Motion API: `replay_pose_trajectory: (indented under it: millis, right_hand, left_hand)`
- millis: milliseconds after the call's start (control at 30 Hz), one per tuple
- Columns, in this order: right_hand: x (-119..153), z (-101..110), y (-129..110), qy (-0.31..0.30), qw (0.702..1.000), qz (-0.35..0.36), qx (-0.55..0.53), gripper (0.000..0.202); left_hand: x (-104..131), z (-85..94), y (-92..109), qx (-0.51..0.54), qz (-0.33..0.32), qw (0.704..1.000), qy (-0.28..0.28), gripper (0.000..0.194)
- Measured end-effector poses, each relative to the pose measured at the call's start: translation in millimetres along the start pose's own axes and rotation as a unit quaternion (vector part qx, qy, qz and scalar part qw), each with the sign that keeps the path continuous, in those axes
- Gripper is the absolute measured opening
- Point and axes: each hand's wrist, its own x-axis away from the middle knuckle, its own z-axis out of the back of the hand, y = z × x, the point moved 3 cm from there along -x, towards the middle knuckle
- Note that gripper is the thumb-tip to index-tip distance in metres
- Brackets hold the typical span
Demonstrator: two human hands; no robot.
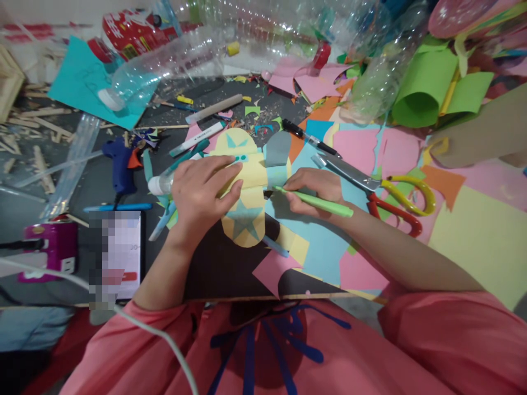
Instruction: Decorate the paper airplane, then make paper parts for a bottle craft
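Note:
My left hand [208,189] lies with spread fingers over a yellow paper piece [252,170] that wraps around a plastic bottle, whose white-capped end [156,185] shows left of the palm. Blue-green star shapes mark the yellow paper, one of them a large star [244,219] below my fingers. In my right hand [313,189] is a light green pen [321,202], its tip by the light blue band [276,175] at the paper's right side. A grey rounded piece [277,148] sits just above that band.
Scissors [373,186] and a black pen [312,138] lie right of the work. At left are a blue glue gun [121,164], a phone [123,255] and a purple box [49,249]. Clear bottles [164,66], a green paper roll [426,88] and paper scraps fill the back.

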Motion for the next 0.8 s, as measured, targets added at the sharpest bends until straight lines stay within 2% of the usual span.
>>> replay_pose_trajectory:
  millis: [133,300,667,800]
  right_hand:
    - [-2.2,6.0,-2.9,0.025,0.999,-0.005,-0.036,0.011]
    - [-6.5,16.9,-3.4,0.085,0.994,-0.052,-0.043,0.007]
    - [-8.3,9.3,0.0,0.052,0.987,-0.144,-0.047,0.007]
    - [-8.6,9.8,0.1,0.049,0.987,-0.147,-0.045,0.01]
  left_hand:
    - [0.5,0.4,0.1,0.004,-0.009,1.0,0.015,0.016]
    - [0.7,-0.8,-2.8,0.011,0.029,0.999,-0.022,0.017]
    - [0.2,0.6,-1.2,-0.003,-0.001,1.0,-0.004,0.014]
    - [-0.1,-1.1,-0.7,-0.012,0.001,1.0,0.001,0.015]
